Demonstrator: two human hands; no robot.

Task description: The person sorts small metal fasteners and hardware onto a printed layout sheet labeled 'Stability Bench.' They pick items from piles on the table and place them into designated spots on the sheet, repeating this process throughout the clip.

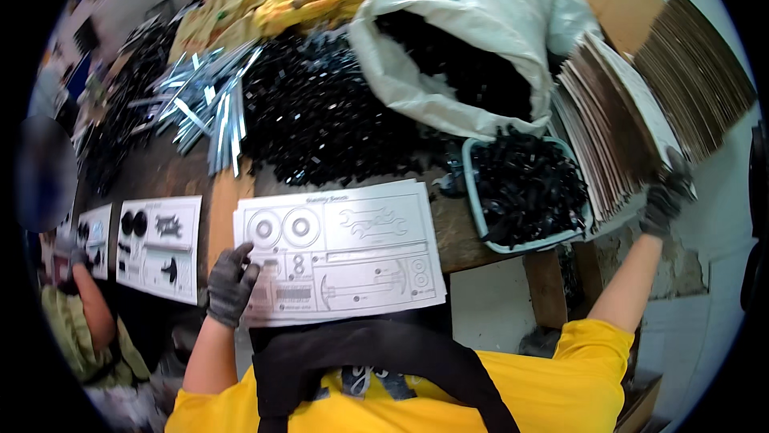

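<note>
My left hand (229,287), in a dark grey glove, rests at the left edge of a stack of white printed sheets (376,273). Its thumb and forefinger are apart. Line drawings of rings, wrenches and a hammer-like part cover the top sheet. Far to the right, my right hand (666,199), gloved alike, has its fingers closed at the near corner of a white-faced cardboard sheet (641,104). That sheet leans with a row of upright cardboard sheets (597,124). Some of the right fingertips are blurred.
A pale blue bin (473,193) holds black parts. Behind it lies a white sack (456,104) of black pieces. Loose black parts (320,112) and metal strips (212,104) are heaped on the table. At left, a co-worker's hand (76,257) is near a card with parts (160,249).
</note>
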